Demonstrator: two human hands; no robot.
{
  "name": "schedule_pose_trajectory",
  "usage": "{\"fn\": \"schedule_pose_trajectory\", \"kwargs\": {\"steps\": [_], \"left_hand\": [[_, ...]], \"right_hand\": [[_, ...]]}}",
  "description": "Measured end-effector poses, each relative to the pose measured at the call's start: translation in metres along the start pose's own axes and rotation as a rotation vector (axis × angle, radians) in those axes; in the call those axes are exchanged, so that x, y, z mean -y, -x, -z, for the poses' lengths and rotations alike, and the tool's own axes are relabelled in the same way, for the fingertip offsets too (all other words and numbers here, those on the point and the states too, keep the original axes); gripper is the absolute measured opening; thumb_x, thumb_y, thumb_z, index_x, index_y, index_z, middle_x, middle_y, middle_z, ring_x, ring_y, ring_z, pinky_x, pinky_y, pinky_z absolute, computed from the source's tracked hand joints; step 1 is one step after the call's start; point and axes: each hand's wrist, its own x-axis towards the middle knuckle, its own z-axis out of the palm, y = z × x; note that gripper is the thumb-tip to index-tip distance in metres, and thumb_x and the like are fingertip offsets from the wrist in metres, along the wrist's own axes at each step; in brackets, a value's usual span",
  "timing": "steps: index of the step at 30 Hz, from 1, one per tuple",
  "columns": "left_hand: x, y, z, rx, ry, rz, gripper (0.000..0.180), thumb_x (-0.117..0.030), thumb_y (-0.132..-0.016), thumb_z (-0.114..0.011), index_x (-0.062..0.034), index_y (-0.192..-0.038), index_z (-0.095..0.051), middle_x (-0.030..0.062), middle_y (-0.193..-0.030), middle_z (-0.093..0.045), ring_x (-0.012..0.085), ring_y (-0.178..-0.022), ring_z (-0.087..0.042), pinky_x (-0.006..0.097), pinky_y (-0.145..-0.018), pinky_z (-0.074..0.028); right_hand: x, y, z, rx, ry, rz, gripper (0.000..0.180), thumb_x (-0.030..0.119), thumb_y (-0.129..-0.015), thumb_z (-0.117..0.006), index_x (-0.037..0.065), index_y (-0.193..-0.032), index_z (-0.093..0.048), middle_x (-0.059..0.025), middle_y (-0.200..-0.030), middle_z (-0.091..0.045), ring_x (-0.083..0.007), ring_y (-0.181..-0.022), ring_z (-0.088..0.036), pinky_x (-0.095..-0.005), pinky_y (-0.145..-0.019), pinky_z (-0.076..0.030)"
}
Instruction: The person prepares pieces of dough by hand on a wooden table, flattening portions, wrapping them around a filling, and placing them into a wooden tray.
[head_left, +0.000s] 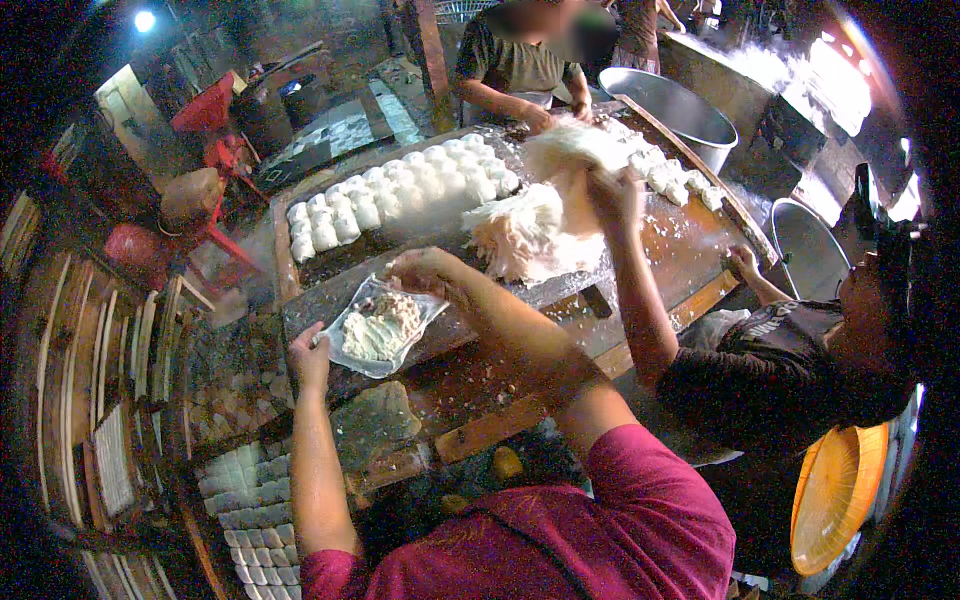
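A clear plastic bag (422, 322) is spread between the two hands, over the near edge of the table (690, 250). In it sits a pale, lumpy mix (370, 332) with some browner bits toward the top. The left hand (310, 358) grips the bag's left corner, thumb up and fingers closed in a narrow pinch. The right hand (425, 275) bends over the bag's upper right edge and holds it there with curled fingers — how each finger sits is hard to see.

Beyond the bag, rows of white dough balls (400, 190) stand close together on the table. Just past the right forearm lies a big heap of loose dough (535, 235), with smaller dough pieces (672, 180) along the far right side. A co-worker's arm (640, 275) reaches in from the right to the heap, standing between the person's right arm and the right end of the table. Another co-worker (520, 65) bends over the far side, hands at the dough. A metal tub (712, 155) stands behind the far right corner; a round orange tray (838, 490) is at the lower right, and a red chair (225, 245) at the left.

Pale lettering runs across the right-hand co-worker's dark shirt (790, 320); faint gold marks on the person's red shirt (640, 500) are too blurred to read.
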Motion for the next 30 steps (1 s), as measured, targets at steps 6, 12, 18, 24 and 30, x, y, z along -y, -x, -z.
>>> {"fn": "schedule_pose_trajectory", "kwargs": {"steps": [6,12,18,24,30], "left_hand": [[-0.003,-0.002,-0.024,-0.014,-0.04,-0.015,0.038,0.002,-0.069,-0.064,0.0039,-0.107,-0.056,0.0157,-0.098,-0.061,0.0206,-0.086,-0.059,0.029,-0.073,-0.046],[-0.061,0.002,-0.069,0.176,-0.143,-0.058,0.025,-0.002,-0.069,-0.067,0.0034,-0.093,-0.06,0.0106,-0.081,-0.063,0.0147,-0.066,-0.059,0.027,-0.057,-0.046],[-0.056,0.022,-0.018,0.074,-0.057,0.19,0.014,-0.007,-0.073,-0.066,0.0013,-0.083,-0.06,0.0072,-0.072,-0.062,0.011,-0.056,-0.055,0.025,-0.047,-0.044],[-0.054,0.02,-0.022,0.123,0.155,0.276,0.014,-0.01,-0.077,-0.064,0.0006,-0.084,-0.059,0.0045,-0.074,-0.061,0.0115,-0.06,-0.056,0.025,-0.055,-0.046],[-0.085,0.027,-0.027,0.213,0.466,0.202,0.015,-0.013,-0.081,-0.06,-0.0006,-0.089,-0.059,0.0063,-0.086,-0.06,0.0135,-0.076,-0.057,0.028,-0.065,-0.048]], "right_hand": [[0.032,-0.035,0.09,-0.196,0.256,0.124,0.017,0.018,-0.074,-0.062,0.005,-0.085,-0.064,-0.0054,-0.073,-0.061,-0.0152,-0.059,-0.054,-0.0315,-0.052,-0.045],[0.128,0.079,0.316,-0.827,0.774,0.383,0.021,0.023,-0.075,-0.061,0.006,-0.087,-0.063,-0.0057,-0.082,-0.065,-0.0174,-0.07,-0.059,-0.0323,-0.062,-0.048],[0.16,0.135,0.309,-1.187,0.182,0.325,0.023,0.02,-0.08,-0.054,0.0,-0.09,-0.056,-0.0121,-0.08,-0.058,-0.0257,-0.067,-0.057,-0.0434,-0.059,-0.047],[0.167,0.193,0.332,-1.048,0.034,0.528,0.02,0.015,-0.081,-0.053,0.001,-0.096,-0.05,-0.0116,-0.079,-0.053,-0.0293,-0.06,-0.053,-0.0545,-0.057,-0.047],[0.125,0.141,0.19,-0.898,0.98,0.431,0.009,0.009,-0.08,-0.057,0.0,-0.081,-0.059,-0.0042,-0.065,-0.057,-0.0152,-0.057,-0.053,-0.0275,-0.055,-0.045]]}}
